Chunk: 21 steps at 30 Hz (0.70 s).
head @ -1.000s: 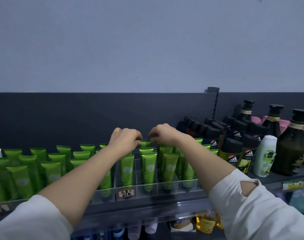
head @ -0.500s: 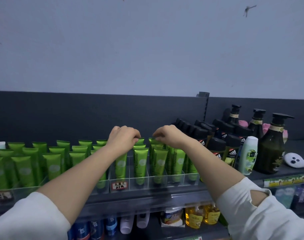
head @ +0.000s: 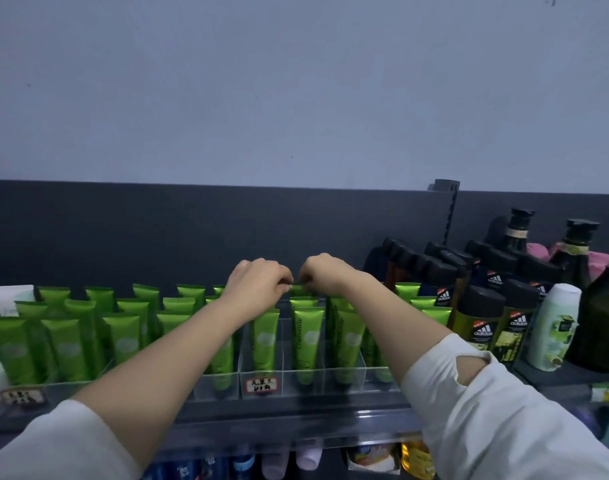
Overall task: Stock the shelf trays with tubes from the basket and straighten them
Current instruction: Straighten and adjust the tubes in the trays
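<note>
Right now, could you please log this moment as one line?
step: straightening | left hand: pinches back-row green plastic tube | right hand: pinches same row | clear plastic tray: rows upright

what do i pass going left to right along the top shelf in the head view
white tube → green tubes → left hand → right hand → black adidas bottles → white bottle → dark pump bottle

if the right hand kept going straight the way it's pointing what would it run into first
Probably the left hand: the right hand angles forward-left, and their fingertips nearly meet over the green tubes. Depth is unclear; beyond lies the dark back panel.
</note>
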Each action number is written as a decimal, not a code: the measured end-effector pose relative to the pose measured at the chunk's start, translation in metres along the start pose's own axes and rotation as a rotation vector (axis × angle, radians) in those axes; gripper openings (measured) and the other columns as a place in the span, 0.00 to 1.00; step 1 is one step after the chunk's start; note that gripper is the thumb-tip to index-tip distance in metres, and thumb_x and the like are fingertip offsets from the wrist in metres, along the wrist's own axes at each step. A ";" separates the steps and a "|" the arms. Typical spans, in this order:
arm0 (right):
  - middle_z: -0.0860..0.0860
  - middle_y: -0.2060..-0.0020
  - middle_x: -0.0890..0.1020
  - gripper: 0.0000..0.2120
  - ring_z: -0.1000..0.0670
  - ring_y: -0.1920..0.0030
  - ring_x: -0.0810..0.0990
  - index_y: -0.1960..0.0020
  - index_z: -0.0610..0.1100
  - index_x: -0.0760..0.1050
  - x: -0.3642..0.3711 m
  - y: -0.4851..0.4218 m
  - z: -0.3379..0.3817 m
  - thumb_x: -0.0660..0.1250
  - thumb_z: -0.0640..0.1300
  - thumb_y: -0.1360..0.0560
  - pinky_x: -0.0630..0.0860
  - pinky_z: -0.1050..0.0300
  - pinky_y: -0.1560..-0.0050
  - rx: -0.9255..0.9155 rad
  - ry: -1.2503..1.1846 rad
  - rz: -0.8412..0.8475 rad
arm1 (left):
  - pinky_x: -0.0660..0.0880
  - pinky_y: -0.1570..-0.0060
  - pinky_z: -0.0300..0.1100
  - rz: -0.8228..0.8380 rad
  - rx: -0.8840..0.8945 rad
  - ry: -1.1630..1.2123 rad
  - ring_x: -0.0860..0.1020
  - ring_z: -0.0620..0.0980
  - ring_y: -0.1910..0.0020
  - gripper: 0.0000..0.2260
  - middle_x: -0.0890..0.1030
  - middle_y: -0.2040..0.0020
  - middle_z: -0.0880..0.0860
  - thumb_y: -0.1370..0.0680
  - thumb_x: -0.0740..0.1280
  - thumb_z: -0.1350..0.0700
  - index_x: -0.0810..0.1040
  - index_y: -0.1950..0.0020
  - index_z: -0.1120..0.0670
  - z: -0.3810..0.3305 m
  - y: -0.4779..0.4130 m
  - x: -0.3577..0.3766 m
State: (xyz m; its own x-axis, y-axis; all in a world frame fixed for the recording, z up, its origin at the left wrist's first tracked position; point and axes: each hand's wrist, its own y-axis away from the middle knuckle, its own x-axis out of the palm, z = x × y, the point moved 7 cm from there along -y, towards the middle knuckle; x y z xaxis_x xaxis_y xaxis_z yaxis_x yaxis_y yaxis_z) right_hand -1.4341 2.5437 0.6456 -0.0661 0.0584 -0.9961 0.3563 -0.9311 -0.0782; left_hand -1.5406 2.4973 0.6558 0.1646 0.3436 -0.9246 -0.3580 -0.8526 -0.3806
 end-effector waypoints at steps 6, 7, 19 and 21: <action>0.46 0.48 0.82 0.11 0.44 0.47 0.78 0.44 0.46 0.80 -0.001 0.000 0.000 0.67 0.41 0.25 0.76 0.51 0.48 -0.024 -0.013 -0.012 | 0.66 0.40 0.48 0.018 0.009 0.008 0.73 0.51 0.40 0.12 0.79 0.42 0.47 0.20 0.60 0.51 0.77 0.39 0.46 0.001 -0.004 0.005; 0.46 0.48 0.82 0.11 0.44 0.47 0.79 0.44 0.46 0.80 -0.001 0.001 0.001 0.67 0.41 0.25 0.76 0.51 0.49 -0.022 -0.015 -0.010 | 0.66 0.40 0.48 0.020 0.011 0.011 0.73 0.51 0.40 0.12 0.79 0.42 0.47 0.20 0.60 0.51 0.77 0.39 0.46 0.001 -0.004 0.006; 0.48 0.50 0.82 0.10 0.45 0.47 0.78 0.46 0.48 0.81 0.004 0.003 0.001 0.65 0.44 0.25 0.77 0.47 0.45 0.009 -0.067 0.032 | 0.65 0.40 0.46 0.071 0.008 0.033 0.76 0.50 0.42 0.11 0.80 0.42 0.45 0.20 0.59 0.50 0.77 0.40 0.44 0.001 -0.005 0.013; 0.48 0.49 0.82 0.10 0.45 0.47 0.78 0.45 0.48 0.81 0.005 0.005 0.001 0.65 0.46 0.24 0.77 0.46 0.44 0.010 -0.074 0.040 | 0.65 0.41 0.46 0.072 0.013 0.028 0.76 0.50 0.42 0.11 0.80 0.43 0.45 0.20 0.59 0.50 0.77 0.40 0.45 0.000 -0.004 0.012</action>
State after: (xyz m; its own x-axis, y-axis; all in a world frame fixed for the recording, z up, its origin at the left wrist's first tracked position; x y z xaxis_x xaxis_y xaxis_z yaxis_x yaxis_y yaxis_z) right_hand -1.4337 2.5387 0.6403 -0.1211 -0.0056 -0.9926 0.3510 -0.9356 -0.0376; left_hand -1.5378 2.5047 0.6463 0.1641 0.2705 -0.9486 -0.3818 -0.8693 -0.3139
